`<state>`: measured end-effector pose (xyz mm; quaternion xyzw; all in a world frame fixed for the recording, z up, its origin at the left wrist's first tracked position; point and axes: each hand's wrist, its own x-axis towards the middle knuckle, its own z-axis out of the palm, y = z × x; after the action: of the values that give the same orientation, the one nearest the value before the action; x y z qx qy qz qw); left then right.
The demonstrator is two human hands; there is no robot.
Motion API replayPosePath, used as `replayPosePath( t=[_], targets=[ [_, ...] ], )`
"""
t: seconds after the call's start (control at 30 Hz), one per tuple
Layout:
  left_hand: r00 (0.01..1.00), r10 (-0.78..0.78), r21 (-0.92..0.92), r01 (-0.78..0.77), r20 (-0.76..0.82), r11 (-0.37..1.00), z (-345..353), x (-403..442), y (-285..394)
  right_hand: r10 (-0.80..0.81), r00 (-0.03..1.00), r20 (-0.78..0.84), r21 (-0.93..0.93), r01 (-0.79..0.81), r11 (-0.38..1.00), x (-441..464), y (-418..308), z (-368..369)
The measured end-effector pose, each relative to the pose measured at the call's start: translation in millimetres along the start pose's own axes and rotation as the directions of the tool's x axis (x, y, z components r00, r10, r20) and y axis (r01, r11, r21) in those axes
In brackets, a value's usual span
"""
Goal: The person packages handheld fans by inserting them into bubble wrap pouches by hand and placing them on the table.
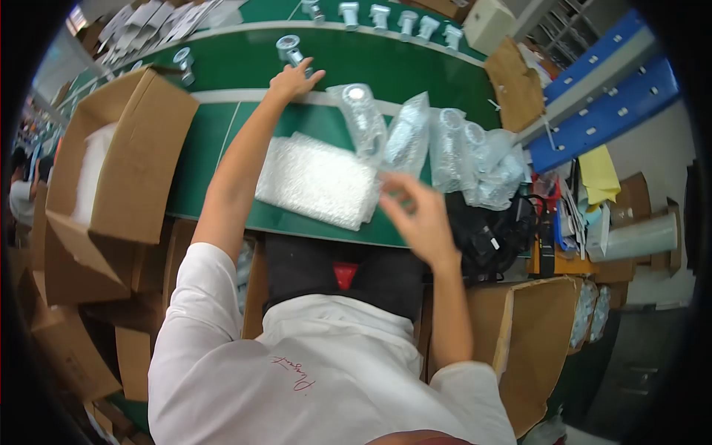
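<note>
My left hand (295, 81) reaches across the green bench to a silvery metal fitting with a round ring end (288, 47). Its thumb and index finger are spread beside the fitting's stem, and whether they touch it is hard to tell. Nearer to me lies a flat stack of clear bubble-wrap bags (319, 180). At the stack's right edge is my right hand (421, 219), slightly blurred, its thumb and index finger apart with nothing visible between them. Just beyond it, several fittings in bubble bags (447, 152) lie side by side.
More bare fittings (380, 18) stand in a row along the far side, and another (184, 65) is at the left. An open cardboard box (141, 148) stands left of the bench. Black bags (493, 241) and a second box (538, 341) are on the right.
</note>
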<state>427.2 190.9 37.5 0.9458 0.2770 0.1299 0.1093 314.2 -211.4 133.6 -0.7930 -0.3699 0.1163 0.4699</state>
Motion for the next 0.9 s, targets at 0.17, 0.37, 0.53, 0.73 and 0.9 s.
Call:
replayPosePath(
  t=[0.17, 0.37, 0.53, 0.73, 0.9],
  targets=[
    [0.999, -0.029, -0.099, 0.034, 0.046, 0.995, 13, 33, -2, 0.249, 0.966, 0.067, 0.38, -0.255, 0.889, -82, 10, 1],
    [1.0, -0.008, -0.872, -0.002, -0.007, 0.49, -40, -56, 32, 0.305, 0.951, -0.045, 0.56, -0.229, 0.796, -73, 17, -3],
    [0.968, 0.235, -0.971, -0.137, -0.09, 0.195, -106, -216, 81, 0.153, 0.972, -0.177, 0.765, 0.038, 0.642, -13, 3, 46],
    [0.978, 0.091, -0.906, -0.206, -0.185, 0.369, -102, -282, 68, 0.33, 0.944, 0.003, 0.98, -0.068, 0.186, -10, -12, 73],
    [0.95, 0.308, -0.487, -0.244, 0.053, 0.839, -75, -290, 86, 0.287, 0.955, -0.071, 0.756, -0.136, 0.641, -29, -5, 45]
  ],
)
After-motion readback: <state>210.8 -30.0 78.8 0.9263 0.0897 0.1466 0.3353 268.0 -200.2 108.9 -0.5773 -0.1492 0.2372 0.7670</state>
